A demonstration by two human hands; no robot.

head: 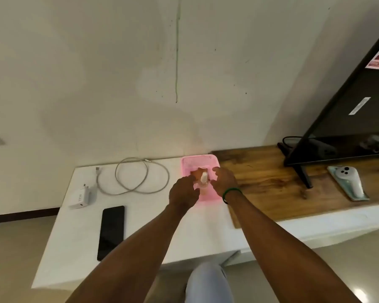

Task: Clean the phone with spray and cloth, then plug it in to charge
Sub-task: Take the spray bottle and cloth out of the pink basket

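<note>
A black phone [111, 231] lies flat, screen up, on the white table [140, 217] at the left. A white charger plug [81, 197] and a coiled white cable [140, 178] lie behind it. A pink basket [198, 164] stands at the table's far edge, and a small clear spray bottle with a white top [203, 181] is upright in it. My left hand [183, 192] reaches into the basket on the bottle's left side. My right hand [224, 180] is curled at the bottle's right side. Whether either hand grips the bottle is unclear. No cloth shows.
A wooden board [271, 182] lies to the right of the basket. On it stand a black TV [346, 119] with its stand leg and cable, and a white device on a pale blue holder [348, 182]. My knee [206, 283] shows below the table's front edge.
</note>
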